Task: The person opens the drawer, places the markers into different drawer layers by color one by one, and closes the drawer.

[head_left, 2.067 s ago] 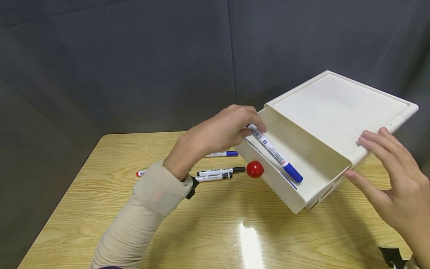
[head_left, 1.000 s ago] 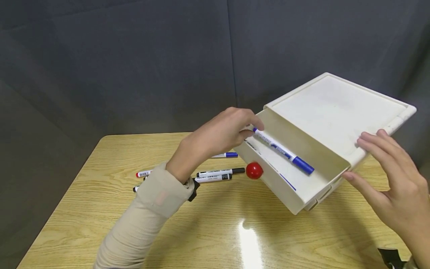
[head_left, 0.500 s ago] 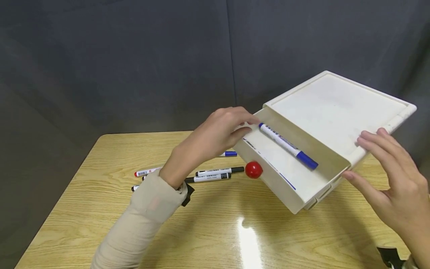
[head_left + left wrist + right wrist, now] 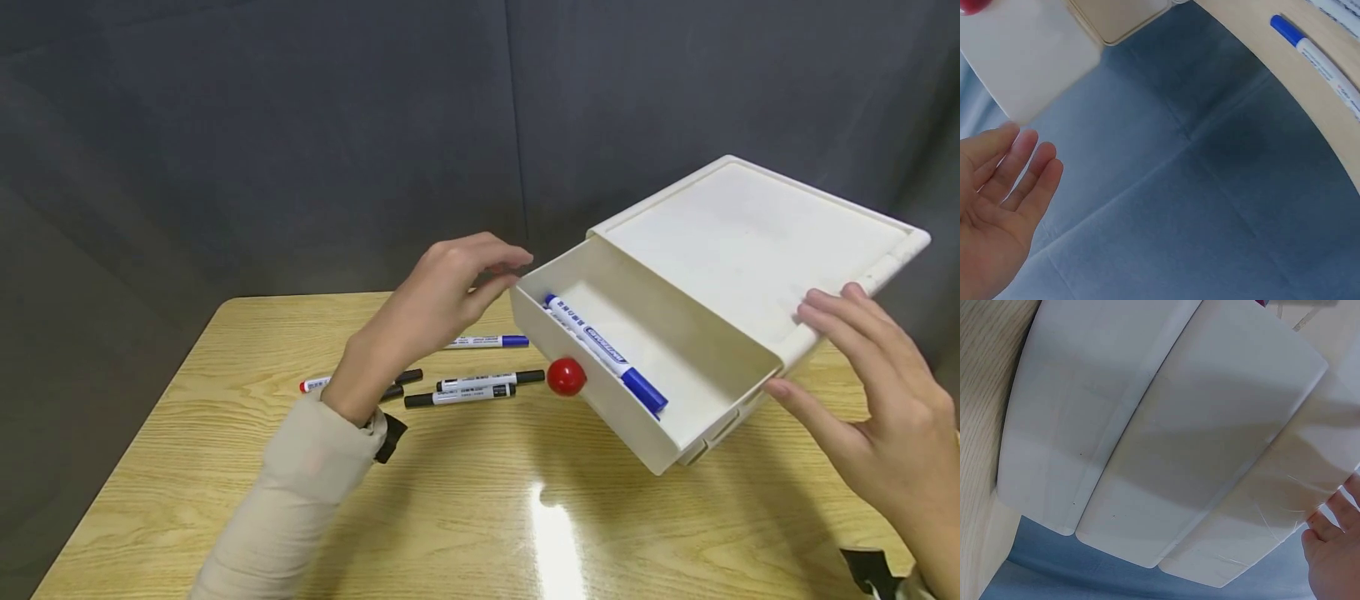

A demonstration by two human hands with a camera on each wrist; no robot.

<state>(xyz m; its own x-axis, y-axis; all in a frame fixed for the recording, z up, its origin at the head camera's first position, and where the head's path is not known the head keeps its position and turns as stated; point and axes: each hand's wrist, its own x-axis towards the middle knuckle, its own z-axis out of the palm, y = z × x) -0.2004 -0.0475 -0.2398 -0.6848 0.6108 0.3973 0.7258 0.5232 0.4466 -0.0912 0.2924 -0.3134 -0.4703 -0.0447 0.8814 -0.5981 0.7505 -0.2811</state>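
In the head view, my left hand [image 4: 450, 287] holds nothing, its thumb and fingers apart near the left corner of a pulled-out drawer [image 4: 536, 329] with a round red knob [image 4: 566, 377]. Inside, a white marker with a blue cap [image 4: 603, 346] lies along the front wall, partly over another marker. The left wrist view shows my left fingers [image 4: 1038, 181] just below the drawer's corner. My right hand [image 4: 881, 400] rests on the right edge of the white drawer box [image 4: 757, 242], fingertips on its top and thumb at the side.
On the wooden table [image 4: 247, 500], left of the drawer, lie two black-capped markers [image 4: 472, 395], a blue-capped marker [image 4: 487, 342], a red-ended marker [image 4: 315, 384] partly behind my left wrist, and other black-capped ones. A dark cloth [image 4: 300, 150] hangs behind the table.
My left hand has let go of the blue-capped marker, which has come to lie against the drawer's front wall. That hand has moved left, out of the drawer. My right hand has stayed in place.
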